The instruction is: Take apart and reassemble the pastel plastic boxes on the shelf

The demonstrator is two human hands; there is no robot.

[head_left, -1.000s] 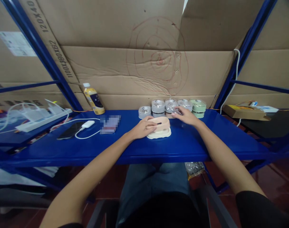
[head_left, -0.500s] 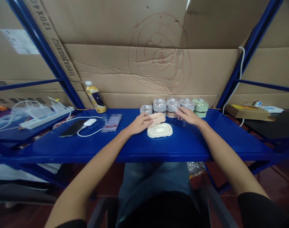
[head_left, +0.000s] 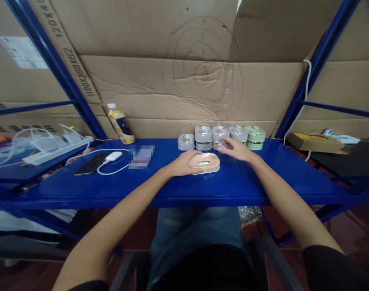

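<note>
Left hand: the left hand (head_left: 181, 165) is closed around the left end of the pink cover (head_left: 205, 160), fingers at the back and thumb at the front.
Pink cover: it is on the blue table (head_left: 178, 190), near the front, right over the white base (head_left: 207, 172). It has a long slot in its top. A thin bit of the base peeks out below.
Right hand: the right hand (head_left: 238, 150) is up near the back boxes, with its fingers bent. Something see-through is by the fingers, but it is too blurry to tell if they grip it.
Back boxes: a low grey box (head_left: 186, 142) is at the left end of the row. Taller ones with clear tops come next, and a green box (head_left: 255, 134) is at the right end.
Left side: a yellow bottle (head_left: 121, 125) stands at the back. A dark phone (head_left: 91, 165) lies in front, just beside a white plug (head_left: 114, 156).
Back wall: brown cardboard (head_left: 136, 36) with red rings (head_left: 206, 76) drawn on it.
</note>
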